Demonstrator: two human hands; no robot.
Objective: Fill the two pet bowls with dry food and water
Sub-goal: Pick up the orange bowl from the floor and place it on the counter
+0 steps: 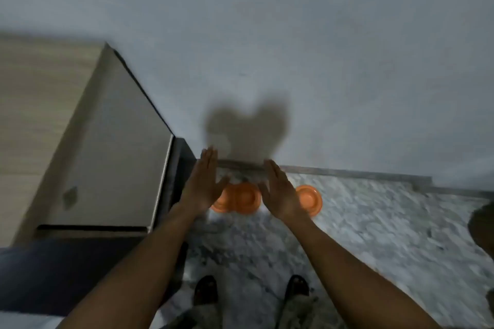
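Observation:
Orange pet bowls lie on the marbled floor against the white wall. One bowl (246, 197) shows between my hands, and an orange rim (220, 205) overlaps it on the left, half hidden by my left hand; the blur keeps me from telling whether that rim is a separate bowl. Another bowl (310, 199) sits just right of my right hand. The bowls look empty. My left hand (204, 184) and my right hand (279, 192) are stretched out above them, flat, palms facing each other, holding nothing.
A tall beige wooden cabinet (88, 141) stands at the left with a dark base (181, 168) beside the bowls. My feet in dark sandals (204, 290) are on the floor below. A dark object (482, 227) pokes in at the right edge.

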